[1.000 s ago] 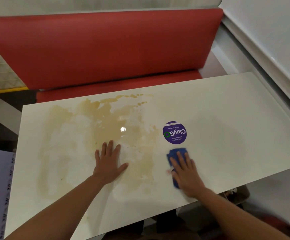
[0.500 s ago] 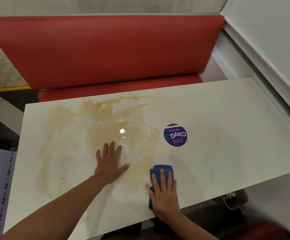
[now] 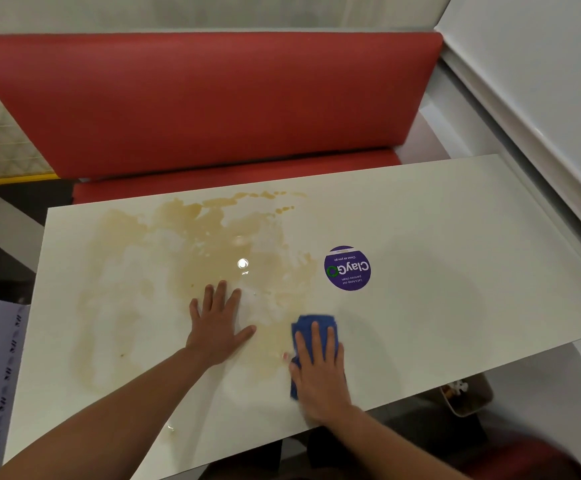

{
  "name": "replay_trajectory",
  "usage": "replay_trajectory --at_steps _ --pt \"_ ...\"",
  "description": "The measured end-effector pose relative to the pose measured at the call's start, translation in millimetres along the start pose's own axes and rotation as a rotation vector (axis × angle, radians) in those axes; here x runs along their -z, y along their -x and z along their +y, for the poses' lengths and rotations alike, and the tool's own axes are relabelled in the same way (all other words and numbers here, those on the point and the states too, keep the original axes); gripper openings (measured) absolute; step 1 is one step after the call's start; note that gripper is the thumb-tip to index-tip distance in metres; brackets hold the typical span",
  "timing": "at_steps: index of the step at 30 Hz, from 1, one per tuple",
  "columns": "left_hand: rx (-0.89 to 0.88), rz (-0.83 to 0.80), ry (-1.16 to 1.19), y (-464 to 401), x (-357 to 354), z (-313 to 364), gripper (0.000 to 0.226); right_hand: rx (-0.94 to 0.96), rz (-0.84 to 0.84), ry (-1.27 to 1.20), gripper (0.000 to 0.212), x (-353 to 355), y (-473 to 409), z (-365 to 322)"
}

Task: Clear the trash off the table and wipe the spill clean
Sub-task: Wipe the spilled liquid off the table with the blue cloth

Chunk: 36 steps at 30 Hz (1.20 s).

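Container (image 3: 469,398): below the desk edge, right of the right hand; contents too blurred to tell. Right hand (image 3: 320,372): fingers straight, pressing the blue cloth (image 3: 311,327) flat on the desk (image 3: 455,271), slightly farther out than half a second ago. Left hand (image 3: 218,329): released, palm flat, fingers spread, unmoved, within the brown spill (image 3: 192,244). Purple sticker (image 3: 347,268): beyond the right hand. Red bench (image 3: 212,105): farthest.
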State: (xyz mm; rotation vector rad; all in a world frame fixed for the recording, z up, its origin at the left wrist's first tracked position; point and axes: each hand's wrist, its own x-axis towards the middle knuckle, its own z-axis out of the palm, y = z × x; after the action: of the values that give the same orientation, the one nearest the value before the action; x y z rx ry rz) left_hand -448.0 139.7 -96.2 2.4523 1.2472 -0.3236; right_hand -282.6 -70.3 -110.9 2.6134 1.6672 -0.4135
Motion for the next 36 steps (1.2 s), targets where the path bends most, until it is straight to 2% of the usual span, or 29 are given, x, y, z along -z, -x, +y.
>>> replay_trajectory --at_steps 3,6,8,12,15,18,22,26,29,32,36 --pt "-0.004 -0.01 -0.029 -0.6 -0.1 0.1 0.1 0.124 -0.038 -0.016 0.066 -3.3 31.7 -2.8" --pt "-0.008 -0.012 -0.008 -0.9 -0.1 -0.7 0.1 0.205 -0.016 0.066 0.066 -1.1 16.3 18.2" --pt "-0.004 -0.016 0.009 -1.1 -0.3 0.6 0.101 0.142 -0.025 0.072 0.063 3.1 -9.9 36.2" --pt "0.001 -0.023 -0.003 0.3 2.3 1.5 0.104 -0.139 -0.002 -0.022 0.064 19.3 -68.7 58.8" --pt "0.006 -0.036 -0.012 0.2 3.9 2.9 0.105 -0.205 0.02 -0.009 0.069 23.2 -73.9 51.3" --pt "0.009 -0.025 -0.008 -0.6 2.6 2.3 0.105 -0.083 0.023 0.005 0.065 14.1 -35.7 24.9" --pt "0.006 -0.023 -0.03 -0.2 1.6 2.1 0.103 0.135 -0.03 -0.026 0.07 -0.4 27.1 -8.4" --pt "0.014 -0.049 -0.042 0.0 3.2 2.6 0.104 0.211 -0.044 0.026 0.068 -1.6 18.0 9.2" --pt "0.018 -0.053 -0.002 0.9 4.2 3.9 0.105 0.031 -0.025 0.003 0.061 7.7 -26.5 45.8" --pt "0.019 -0.06 0.017 1.9 6.6 5.0 0.106 -0.165 -0.007 -0.061 0.068 25.2 -66.0 81.5" --pt "0.025 -0.058 0.005 2.2 9.2 7.1 0.107 -0.175 0.012 -0.017 0.066 28.2 -64.5 79.6"
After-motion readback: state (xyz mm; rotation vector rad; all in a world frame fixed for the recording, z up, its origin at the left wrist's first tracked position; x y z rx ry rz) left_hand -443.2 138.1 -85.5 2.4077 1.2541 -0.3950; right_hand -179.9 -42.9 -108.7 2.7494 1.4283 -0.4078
